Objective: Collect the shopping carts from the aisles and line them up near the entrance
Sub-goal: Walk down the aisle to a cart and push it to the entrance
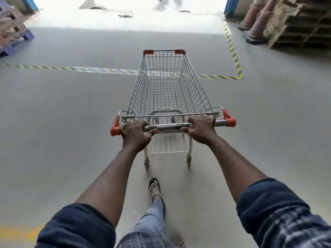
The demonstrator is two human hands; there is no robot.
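An empty wire shopping cart (pixel 166 90) with orange corner caps stands on the grey floor straight ahead of me, nose pointing at the bright doorway. My left hand (pixel 135 136) grips the left part of its metal handle bar (pixel 168 127). On the right part of the same bar, my right hand (pixel 201 129) is wrapped around it. Both arms are stretched out. The cart's basket straddles a yellow-and-black floor stripe.
A yellow-and-black taped line (pixel 71 68) crosses the floor and turns up the right side. Stacked wooden pallets (pixel 300 24) and traffic cones (pixel 258 24) stand at the back right. More pallets (pixel 12 31) sit at the back left. A bright opening (pixel 132 13) lies ahead.
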